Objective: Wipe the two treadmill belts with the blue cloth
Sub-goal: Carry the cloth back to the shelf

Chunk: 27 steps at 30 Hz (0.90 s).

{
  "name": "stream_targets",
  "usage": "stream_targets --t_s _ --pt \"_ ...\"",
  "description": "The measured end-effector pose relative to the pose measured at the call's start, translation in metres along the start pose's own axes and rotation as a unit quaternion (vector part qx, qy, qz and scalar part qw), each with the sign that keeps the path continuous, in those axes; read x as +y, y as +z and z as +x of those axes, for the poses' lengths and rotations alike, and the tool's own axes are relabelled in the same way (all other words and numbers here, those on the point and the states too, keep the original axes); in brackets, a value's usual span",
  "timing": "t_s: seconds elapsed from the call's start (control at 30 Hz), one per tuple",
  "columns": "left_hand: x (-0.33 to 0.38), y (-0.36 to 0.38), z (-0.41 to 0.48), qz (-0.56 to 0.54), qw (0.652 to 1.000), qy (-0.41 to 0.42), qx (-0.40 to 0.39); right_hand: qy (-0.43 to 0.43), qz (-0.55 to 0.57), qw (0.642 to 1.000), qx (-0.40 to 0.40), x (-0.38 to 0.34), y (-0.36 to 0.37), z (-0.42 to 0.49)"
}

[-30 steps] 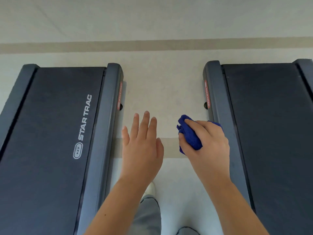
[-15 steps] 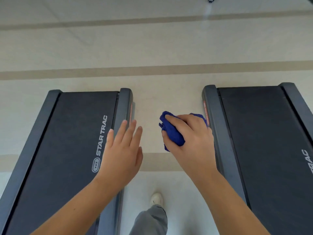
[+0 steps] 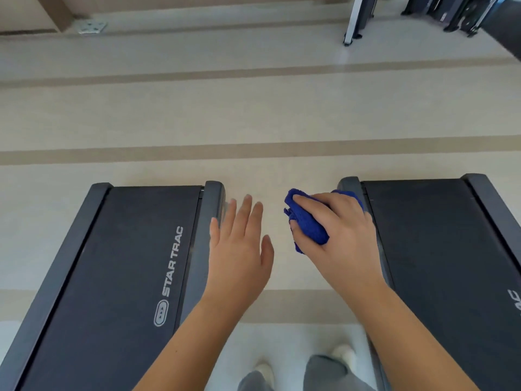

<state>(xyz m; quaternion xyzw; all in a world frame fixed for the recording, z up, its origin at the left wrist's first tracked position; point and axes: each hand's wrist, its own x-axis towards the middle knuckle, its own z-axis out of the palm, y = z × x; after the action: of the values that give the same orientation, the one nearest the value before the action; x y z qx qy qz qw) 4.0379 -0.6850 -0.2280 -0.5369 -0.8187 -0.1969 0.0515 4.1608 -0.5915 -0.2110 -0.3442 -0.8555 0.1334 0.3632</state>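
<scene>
Two dark treadmill belts lie side by side with a strip of floor between them. The left belt (image 3: 121, 266) carries white "STAR TRAC" lettering; the right belt (image 3: 439, 255) runs off the right edge. My right hand (image 3: 341, 238) is closed around a bunched blue cloth (image 3: 306, 221), held in the air over the gap, just beside the right treadmill's grey inner rail (image 3: 349, 183). My left hand (image 3: 239, 246) is flat with fingers spread, holding nothing, over the gap next to the left treadmill's inner rail (image 3: 210, 210).
Beige floor with darker stripes (image 3: 253, 149) stretches ahead. Legs of other gym machines (image 3: 355, 21) stand at the far top right. My shoes and grey trousers (image 3: 324, 371) show between the treadmills at the bottom.
The view has tilted up, so the treadmill ends sit lower in the frame and more floor shows ahead. Both hands stay between the treadmills; the right one still grips the cloth.
</scene>
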Motion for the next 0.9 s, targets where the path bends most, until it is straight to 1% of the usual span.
stream_targets --t_s 0.1,0.2,0.33,0.43,0.5,0.6,0.7,0.9 --pt "0.031 0.013 0.047 -0.002 1.0 0.011 0.016 0.001 0.005 1.0 0.01 0.038 -0.01 0.035" --pt "0.068 0.023 0.105 0.029 0.998 0.032 0.036 -0.003 0.01 1.0 0.021 0.083 -0.027 0.08" --pt "0.115 0.028 0.182 0.035 0.997 0.019 0.063 -0.008 0.022 0.999 0.034 0.138 -0.053 0.142" --pt "0.135 0.027 0.234 0.048 0.995 0.008 0.083 -0.019 0.045 0.998 0.043 0.165 -0.057 0.187" --pt "0.137 0.024 0.259 0.055 0.994 0.001 0.097 -0.035 0.047 0.997 0.05 0.178 -0.052 0.214" --pt "0.131 0.022 0.289 0.07 0.991 -0.007 0.111 -0.038 0.072 0.995 0.058 0.192 -0.042 0.247" --pt "0.119 0.028 0.315 0.085 0.99 -0.013 0.109 -0.049 0.079 0.994 0.053 0.203 -0.023 0.273" --pt "0.069 0.051 0.381 0.103 0.99 -0.026 0.095 -0.068 0.073 0.994 0.037 0.218 0.038 0.342"
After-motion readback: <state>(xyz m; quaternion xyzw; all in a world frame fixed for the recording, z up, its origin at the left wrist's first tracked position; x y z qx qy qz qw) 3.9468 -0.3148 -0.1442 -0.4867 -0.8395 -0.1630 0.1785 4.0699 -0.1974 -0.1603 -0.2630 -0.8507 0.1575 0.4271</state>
